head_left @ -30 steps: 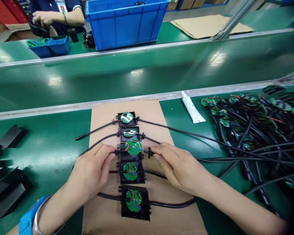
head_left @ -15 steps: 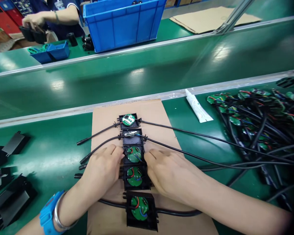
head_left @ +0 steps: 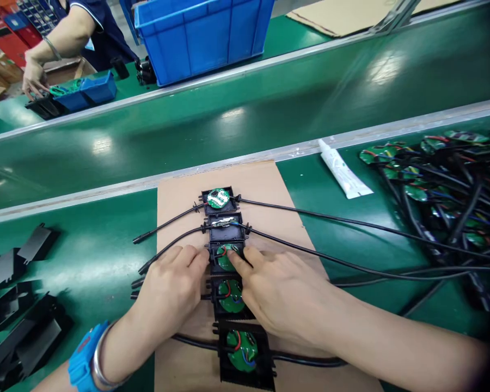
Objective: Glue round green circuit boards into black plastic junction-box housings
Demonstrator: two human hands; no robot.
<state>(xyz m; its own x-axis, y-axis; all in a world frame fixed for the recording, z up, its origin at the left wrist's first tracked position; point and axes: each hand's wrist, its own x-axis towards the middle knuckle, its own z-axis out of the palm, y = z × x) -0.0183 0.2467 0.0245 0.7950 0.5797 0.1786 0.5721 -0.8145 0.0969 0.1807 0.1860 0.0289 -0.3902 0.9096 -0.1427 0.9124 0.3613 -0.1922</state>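
Note:
Several black plastic housings stand in a column on a cardboard sheet [head_left: 183,348], each with a round green circuit board and black cables. My left hand [head_left: 175,283] is closed at the left edge of the third housing [head_left: 216,267] from the back, its fingertips pinched there. My right hand [head_left: 281,286] lies over that housing's right side. Its index finger reaches in and touches the green circuit board [head_left: 225,261]; the other fingers are curled, and what they hold is hidden. Just in front are the fourth housing [head_left: 218,313] and the nearest housing [head_left: 263,348].
Loose black housings [head_left: 36,329] lie at left. A white tube [head_left: 345,171] and a heap of cabled circuit boards [head_left: 445,179] are at right. Across the green belt [head_left: 179,130], a co-worker's hand [head_left: 35,76] reaches by small blue bins [head_left: 98,88] near a large blue crate [head_left: 204,41].
My right index finger has moved left from the third housing's right edge onto its circuit board. My left hand stays at the left edge. The co-worker's hand has lowered black parts to the bench.

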